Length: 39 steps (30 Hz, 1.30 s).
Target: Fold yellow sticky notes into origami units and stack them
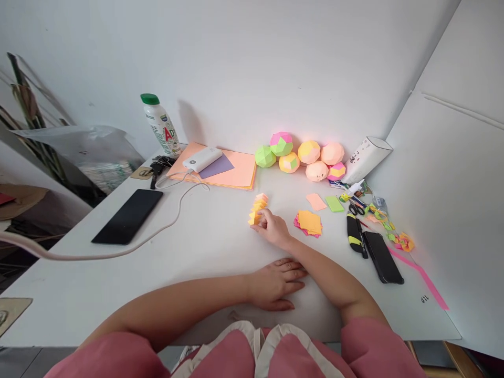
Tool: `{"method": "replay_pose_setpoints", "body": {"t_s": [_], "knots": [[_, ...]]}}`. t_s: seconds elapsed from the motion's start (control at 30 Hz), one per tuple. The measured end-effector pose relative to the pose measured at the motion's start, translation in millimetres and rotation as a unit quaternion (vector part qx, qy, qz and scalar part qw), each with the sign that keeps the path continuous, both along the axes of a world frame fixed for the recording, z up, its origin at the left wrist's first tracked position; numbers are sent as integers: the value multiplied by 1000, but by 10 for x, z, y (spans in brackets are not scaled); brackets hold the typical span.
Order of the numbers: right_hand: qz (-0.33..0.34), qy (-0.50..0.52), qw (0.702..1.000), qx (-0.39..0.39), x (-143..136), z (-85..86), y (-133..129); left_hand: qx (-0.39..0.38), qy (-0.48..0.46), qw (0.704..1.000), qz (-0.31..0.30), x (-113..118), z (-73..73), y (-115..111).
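My right hand [274, 230] has its thumb and fingers pinched at the near end of a row of small folded paper pieces [259, 205], orange with a pale peach one at the far end. The row stands on the white table, and the fingertips partly hide its near pieces. My left hand [276, 286] lies flat on the table, palm down and empty, close to my right forearm. To the right of my right hand is a stack of orange and pink paper squares [309, 222]. Behind it lie a peach paper [316, 202] and a green paper [334, 203].
Several faceted paper balls [309, 152] sit against the wall. At left are a bottle [161, 126], a power bank [202, 159] on orange sheets [240, 170], its cable [157, 232] and a black tablet [128, 216]. At right lie a cutter [354, 233], scissors [356, 209] and a phone [383, 257].
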State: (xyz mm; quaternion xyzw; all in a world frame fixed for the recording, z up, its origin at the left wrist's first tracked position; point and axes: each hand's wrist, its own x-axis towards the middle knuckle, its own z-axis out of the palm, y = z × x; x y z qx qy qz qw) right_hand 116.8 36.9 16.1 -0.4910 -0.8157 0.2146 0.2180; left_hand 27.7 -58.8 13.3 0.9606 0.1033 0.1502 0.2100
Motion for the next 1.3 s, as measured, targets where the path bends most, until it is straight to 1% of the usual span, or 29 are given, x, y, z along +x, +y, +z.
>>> {"method": "replay_pose_setpoints", "body": {"t_s": [0.07,0.1,0.17,0.23,0.27,0.33,0.37,0.43,0.53,0.67,0.77,0.83,0.87,0.93,1.0,1.07,1.13,1.17,1.2,1.23,1.3], "knots": [[38,42,998,-16,95,45,16,0,1,1000,0,2,-3,-3],[46,50,998,-6,163,81,21,0,2,1000,0,2,-6,-4],[30,17,997,70,345,164,17,0,1,1000,0,-1,-12,-7],[-5,-68,983,171,576,222,-17,-1,-3,1000,-1,-5,-15,-6],[-32,-120,972,198,701,227,-44,-3,-6,1000,-2,-7,-16,-5],[-86,-196,955,207,940,176,-109,-6,-8,1000,-2,-11,-12,-1],[-96,-220,951,195,1042,126,-141,-8,-6,1000,-4,-14,-9,-1],[-87,-249,949,174,1191,7,-191,-14,-5,1000,-6,-20,1,-2],[-72,-269,938,208,1259,-124,-216,-25,-8,1000,-6,-29,17,-7],[-59,-283,924,252,1204,-143,-199,-61,-10,998,-5,-32,40,0],[-41,-290,917,272,1179,-123,-211,-126,-30,991,-12,-35,66,29],[-29,-289,916,276,1178,-117,-233,-209,-62,976,-10,-48,88,68],[-25,-285,918,275,1178,-115,-245,-262,-82,961,-6,-60,98,94],[-25,-272,923,270,1179,-107,-264,-395,-103,913,-7,-92,112,162],[-33,-255,929,267,1180,-93,-273,-524,-118,844,14,-123,109,239],[-47,-237,933,266,1182,-76,-275,-613,-156,772,59,-140,93,308],[-56,-223,935,269,1184,-61,-273,-699,-216,675,96,-138,72,352],[-59,-218,935,274,1184,-54,-271,-729,-244,630,108,-130,63,364],[-60,-215,934,280,1184,-49,-270,-752,-266,593,111,-120,57,371],[-61,-212,932,287,1183,-44,-268,-769,-280,565,108,-110,52,374],[-69,-203,929,301,1182,-31,-264,-788,-295,532,99,-91,49,378]]}}
